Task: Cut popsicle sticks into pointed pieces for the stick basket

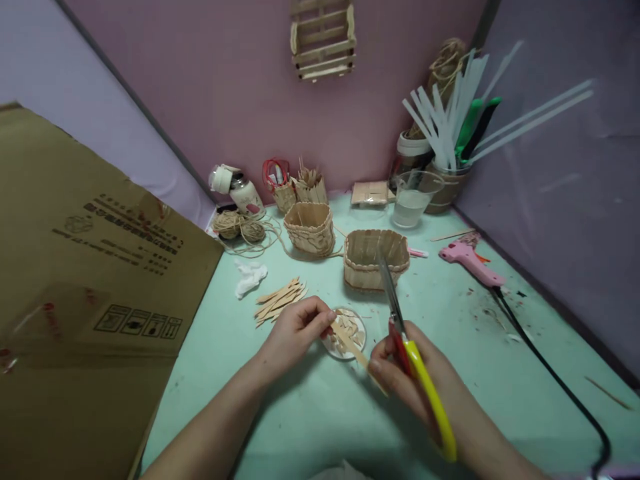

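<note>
My left hand (pixel 305 327) pinches one end of a flat wooden craft stick (pixel 356 350), which slants down to the right. My right hand (pixel 415 367) holds scissors (pixel 423 380) with yellow and red handles, their blades pointing up and away. The right fingertips also touch the lower part of the stick. Beneath the stick sits a small white dish (pixel 345 357) with cut wood pieces in it. Several loose craft sticks (pixel 280 301) lie in a pile beyond my left hand. Behind the scissor blades stands a wooden-sided basket (pixel 367 277).
A second basket (pixel 310 233) stands behind, near twine balls (pixel 240 227) and a bottle (pixel 245 195). On the right lie a pink glue gun (pixel 473 263) and its black cord (pixel 555 373). A clear cup (pixel 413 207) is at the back. A large cardboard box (pixel 110 267) borders the left side.
</note>
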Demonstrator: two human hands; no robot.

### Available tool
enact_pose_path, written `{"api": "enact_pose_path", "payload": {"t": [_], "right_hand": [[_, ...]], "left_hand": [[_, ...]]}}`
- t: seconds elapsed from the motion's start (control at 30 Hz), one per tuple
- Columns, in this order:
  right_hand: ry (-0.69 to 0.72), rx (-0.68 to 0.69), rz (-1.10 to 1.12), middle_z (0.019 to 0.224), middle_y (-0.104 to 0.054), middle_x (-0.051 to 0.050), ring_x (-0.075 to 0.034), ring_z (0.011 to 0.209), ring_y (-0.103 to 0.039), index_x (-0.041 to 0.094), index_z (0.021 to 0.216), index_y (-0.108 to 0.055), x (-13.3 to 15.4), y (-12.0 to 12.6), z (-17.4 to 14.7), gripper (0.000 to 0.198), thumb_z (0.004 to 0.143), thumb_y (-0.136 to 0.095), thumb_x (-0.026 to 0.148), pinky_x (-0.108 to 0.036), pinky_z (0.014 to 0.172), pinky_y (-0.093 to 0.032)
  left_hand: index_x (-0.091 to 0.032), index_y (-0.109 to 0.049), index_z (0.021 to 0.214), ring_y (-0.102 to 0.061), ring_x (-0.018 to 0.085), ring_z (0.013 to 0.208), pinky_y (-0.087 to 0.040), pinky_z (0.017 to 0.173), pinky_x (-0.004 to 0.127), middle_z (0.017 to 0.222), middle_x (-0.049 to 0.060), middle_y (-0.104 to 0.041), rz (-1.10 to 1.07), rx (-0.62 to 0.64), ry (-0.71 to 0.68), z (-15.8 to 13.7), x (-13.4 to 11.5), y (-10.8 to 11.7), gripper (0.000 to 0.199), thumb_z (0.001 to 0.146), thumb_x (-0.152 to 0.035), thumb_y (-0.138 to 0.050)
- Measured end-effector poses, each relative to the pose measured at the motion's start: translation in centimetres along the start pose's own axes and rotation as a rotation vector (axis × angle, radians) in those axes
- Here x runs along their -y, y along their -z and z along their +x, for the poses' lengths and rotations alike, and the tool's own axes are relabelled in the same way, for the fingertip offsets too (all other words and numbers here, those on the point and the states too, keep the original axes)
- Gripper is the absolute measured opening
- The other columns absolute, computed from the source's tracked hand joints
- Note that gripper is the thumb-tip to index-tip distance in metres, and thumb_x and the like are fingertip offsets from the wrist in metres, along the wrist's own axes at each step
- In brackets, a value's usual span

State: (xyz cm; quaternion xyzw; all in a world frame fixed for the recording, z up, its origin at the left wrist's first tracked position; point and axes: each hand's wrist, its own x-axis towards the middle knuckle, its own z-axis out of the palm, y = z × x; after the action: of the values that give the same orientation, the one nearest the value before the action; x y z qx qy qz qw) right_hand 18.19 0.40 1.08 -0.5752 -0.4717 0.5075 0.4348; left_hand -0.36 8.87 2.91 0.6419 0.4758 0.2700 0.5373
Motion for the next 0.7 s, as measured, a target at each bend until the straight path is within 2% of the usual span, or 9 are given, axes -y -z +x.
{"api": "enact_pose_path", "payload": {"t": [0.07,0.2,0.3,0.4,0.53,0.63,0.7], "right_hand": [[-0.034,-0.023,0.017,0.065,-0.060,0.002,-0.014,0.054,-0.053,0.023,0.072,-0.047,-1.1,-1.0,-0.3,0.021,0.071,-0.067,0.031,-0.025,0.051,-0.043],[0.017,-0.144,0.074,0.066,-0.059,0.002,-0.013,0.054,-0.053,0.023,0.080,-0.047,-3.0,-2.4,-0.5,0.022,0.076,-0.066,0.035,-0.024,0.051,-0.042],[0.012,-0.177,0.095,0.066,-0.057,0.002,-0.013,0.054,-0.053,0.023,0.079,-0.046,-3.1,-3.2,-0.5,0.024,0.078,-0.065,0.038,-0.024,0.050,-0.043],[-0.018,-0.194,0.107,0.064,-0.056,0.003,-0.013,0.051,-0.051,0.024,0.077,-0.043,-2.7,-3.9,-0.6,0.027,0.076,-0.067,0.038,-0.023,0.046,-0.041],[-0.029,-0.130,0.106,0.068,-0.058,0.003,-0.014,0.053,-0.053,0.025,0.081,-0.041,-2.7,-4.1,-0.9,0.026,0.079,-0.064,0.038,-0.024,0.048,-0.042],[-0.027,-0.002,0.035,0.069,-0.057,0.003,-0.014,0.058,-0.054,0.025,0.082,-0.042,-2.7,-3.1,-1.4,0.027,0.080,-0.064,0.040,-0.025,0.054,-0.044],[-0.020,0.075,-0.022,0.067,-0.054,0.004,-0.014,0.057,-0.050,0.024,0.081,-0.044,-2.5,-2.1,-2.1,0.027,0.078,-0.065,0.041,-0.025,0.052,-0.042]], "left_hand": [[-0.018,-0.060,0.064,-0.050,0.011,0.051,-0.039,0.052,0.021,0.055,0.000,-0.058,-0.119,-0.029,0.057,0.0,0.7,-0.7,0.027,0.078,-0.041,-0.063],[-0.017,-0.063,0.067,-0.054,0.011,0.049,-0.042,0.051,0.022,0.058,0.003,-0.064,-0.405,-0.094,0.181,-0.1,1.4,-1.8,0.028,0.071,-0.044,-0.069],[-0.015,-0.064,0.069,-0.057,0.012,0.054,-0.045,0.055,0.022,0.063,0.005,-0.066,-0.544,-0.112,0.246,-0.6,1.7,-2.6,0.029,0.065,-0.042,-0.075],[-0.016,-0.063,0.070,-0.054,0.009,0.053,-0.040,0.051,0.020,0.060,0.002,-0.063,-0.593,-0.086,0.274,-1.2,1.6,-3.3,0.029,0.061,-0.038,-0.080],[-0.017,-0.065,0.079,-0.046,0.005,0.049,-0.030,0.043,0.017,0.062,-0.001,-0.058,-0.646,-0.086,0.278,-1.6,1.5,-3.6,0.027,0.063,-0.034,-0.079],[-0.017,-0.066,0.083,-0.045,0.005,0.050,-0.030,0.042,0.017,0.066,-0.001,-0.058,-0.637,-0.081,0.269,-1.7,1.3,-3.3,0.027,0.065,-0.032,-0.078],[-0.017,-0.065,0.080,-0.045,0.005,0.048,-0.030,0.041,0.016,0.064,-0.002,-0.058,-0.619,-0.066,0.262,-1.9,1.3,-3.1,0.025,0.066,-0.033,-0.077]]}}
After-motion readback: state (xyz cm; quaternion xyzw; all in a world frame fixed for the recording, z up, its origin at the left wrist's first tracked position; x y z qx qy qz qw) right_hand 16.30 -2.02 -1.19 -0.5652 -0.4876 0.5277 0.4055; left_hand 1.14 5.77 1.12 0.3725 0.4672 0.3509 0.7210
